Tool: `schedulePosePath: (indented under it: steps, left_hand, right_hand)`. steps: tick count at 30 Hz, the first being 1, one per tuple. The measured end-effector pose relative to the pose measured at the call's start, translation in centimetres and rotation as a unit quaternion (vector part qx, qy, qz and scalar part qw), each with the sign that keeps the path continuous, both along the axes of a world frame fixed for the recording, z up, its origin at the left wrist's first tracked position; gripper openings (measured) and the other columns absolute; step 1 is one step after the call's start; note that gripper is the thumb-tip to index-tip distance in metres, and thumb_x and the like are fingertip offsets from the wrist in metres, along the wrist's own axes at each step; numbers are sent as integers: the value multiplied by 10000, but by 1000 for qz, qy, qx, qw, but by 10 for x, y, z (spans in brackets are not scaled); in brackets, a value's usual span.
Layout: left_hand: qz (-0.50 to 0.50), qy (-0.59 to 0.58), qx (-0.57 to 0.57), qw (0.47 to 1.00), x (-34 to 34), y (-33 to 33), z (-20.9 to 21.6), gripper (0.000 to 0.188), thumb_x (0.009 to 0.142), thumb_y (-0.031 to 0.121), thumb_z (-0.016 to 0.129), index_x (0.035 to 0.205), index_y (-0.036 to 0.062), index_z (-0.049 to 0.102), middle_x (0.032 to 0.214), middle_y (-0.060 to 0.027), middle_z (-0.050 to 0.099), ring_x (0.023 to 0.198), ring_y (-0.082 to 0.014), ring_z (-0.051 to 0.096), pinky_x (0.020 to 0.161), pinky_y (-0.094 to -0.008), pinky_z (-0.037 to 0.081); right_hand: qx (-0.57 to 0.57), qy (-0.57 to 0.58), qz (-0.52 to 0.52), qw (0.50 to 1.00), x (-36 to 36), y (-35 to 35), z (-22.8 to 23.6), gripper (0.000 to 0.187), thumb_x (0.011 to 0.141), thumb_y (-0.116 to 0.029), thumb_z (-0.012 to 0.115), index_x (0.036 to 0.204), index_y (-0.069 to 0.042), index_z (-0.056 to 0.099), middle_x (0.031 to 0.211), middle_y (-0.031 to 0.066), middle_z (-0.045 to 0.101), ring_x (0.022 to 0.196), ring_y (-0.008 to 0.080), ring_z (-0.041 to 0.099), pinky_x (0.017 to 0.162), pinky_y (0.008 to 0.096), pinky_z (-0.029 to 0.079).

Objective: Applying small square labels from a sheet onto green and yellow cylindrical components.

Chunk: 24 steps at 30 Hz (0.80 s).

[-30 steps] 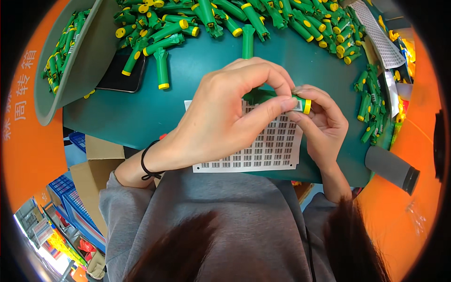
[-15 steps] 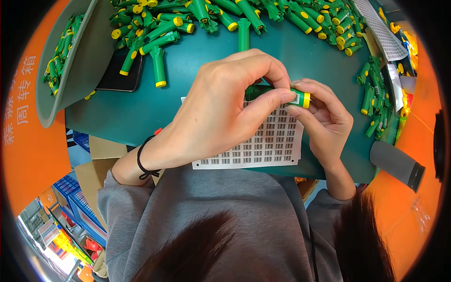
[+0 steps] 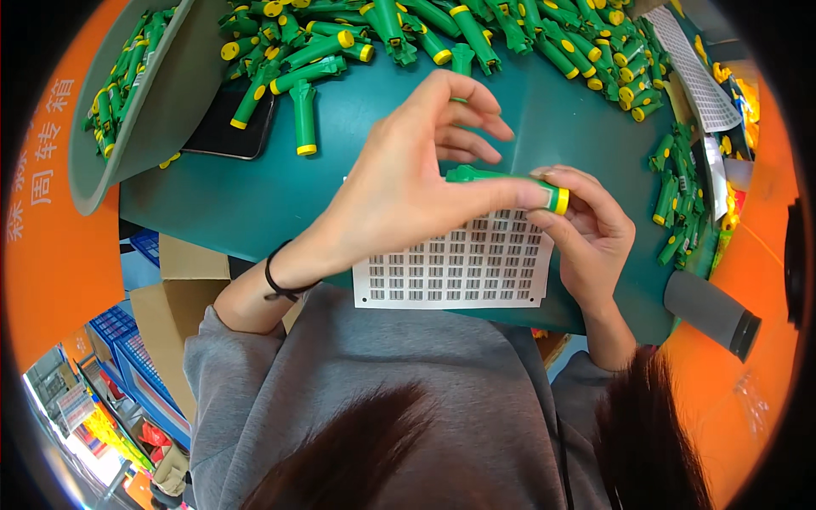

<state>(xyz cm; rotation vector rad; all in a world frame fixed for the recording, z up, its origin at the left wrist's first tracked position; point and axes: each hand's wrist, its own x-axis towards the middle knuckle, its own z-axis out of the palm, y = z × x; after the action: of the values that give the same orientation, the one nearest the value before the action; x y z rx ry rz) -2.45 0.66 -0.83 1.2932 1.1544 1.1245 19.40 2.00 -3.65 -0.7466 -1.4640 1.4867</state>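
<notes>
A green plastic tube with a yellow end [image 3: 473, 173] lies crosswise between my hands, above a white sheet of small barcode labels [image 3: 450, 276]. My right hand [image 3: 602, 228] grips it near the yellow end, thumb below and fingers above. My left hand [image 3: 404, 191] is open, its fingers lifted and spread apart. Its thumb presses flat along the tube, covering the spot where a small white label sits, so little of that label shows. Part of the tube's middle is hidden behind this thumb.
Many similar green tubes [image 3: 323, 76] are heaped along the far side of the green table [image 3: 212, 204]. A tilted grey bin [image 3: 183, 93] at left holds more. Beside it lies a black phone [image 3: 229, 127]. At right are a grey cylinder [image 3: 710, 314] and another label sheet [image 3: 701, 76].
My left fingers have lifted off the tube and spread, while the thumb stays on it. My right hand keeps its grip. The view has shifted slightly.
</notes>
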Motion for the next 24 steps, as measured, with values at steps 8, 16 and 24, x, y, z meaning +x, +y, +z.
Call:
schedulePosePath:
  steps: [8, 16, 24]
  left_hand:
    - [-114, 29, -116, 986, -3, -2, -7, 263, 1005, 280, 642, 1000, 32, 731, 710, 9, 638, 665, -43, 556, 604, -233, 453]
    - [443, 364, 232, 785, -173, -16, 64, 173, 937, 160, 649, 1073, 90, 731, 1006, -75, 717, 879, -258, 650, 754, -354, 499]
    - [145, 480, 311, 808, -91, -50, -19, 311, 753, 92, 804, 1058, 113, 743, 1035, -54, 691, 932, -249, 656, 788, -360, 543]
  right_hand:
    - [-14, -19, 30, 999, -9, 3, -6, 435, 824, 131, 720, 1246, 76, 630, 1223, 179, 645, 1135, 243, 625, 968, 345, 519]
    - [276, -274, 49, 920, -43, 17, 15, 449, 818, 45, 725, 1258, -13, 656, 1306, 120, 620, 1198, 264, 561, 1029, 376, 440]
    - [414, -371, 70, 828, -78, 13, -25, 363, 851, -79, 733, 1211, -47, 692, 1226, 103, 647, 1124, 331, 573, 987, 420, 453]
